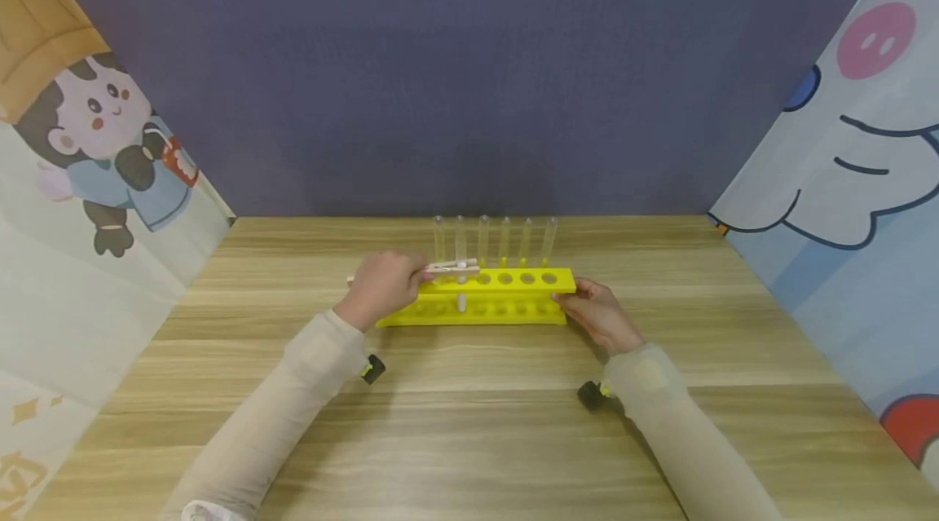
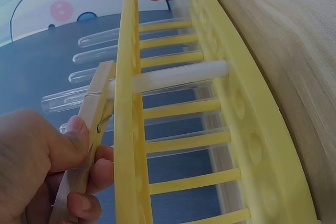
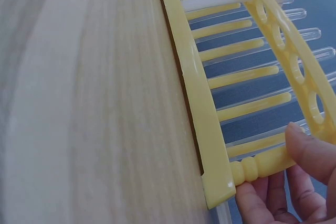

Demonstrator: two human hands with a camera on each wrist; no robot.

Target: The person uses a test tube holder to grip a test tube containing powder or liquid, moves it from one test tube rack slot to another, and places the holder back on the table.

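Note:
A yellow test tube rack (image 1: 563, 281) stands on the table. In its front row is a test tube with white contents (image 2: 181, 76), its lower end at the bottom bar. My left hand (image 1: 385, 280) grips a wooden test tube holder (image 2: 93, 111), thumb on one side and fingers curled on the other. The holder's jaws lie around that tube just above the top bar. At the rack's right end, my right hand (image 1: 600, 315) holds the end post (image 3: 268, 162) between thumb and fingers.
Several clear test tubes (image 1: 548, 240) stand upside down on pegs along the rack's back. Behind the wooden table (image 1: 484, 423) rises a dark blue panel (image 1: 469, 81). Cartoon-printed curtains (image 1: 110, 203) flank both sides.

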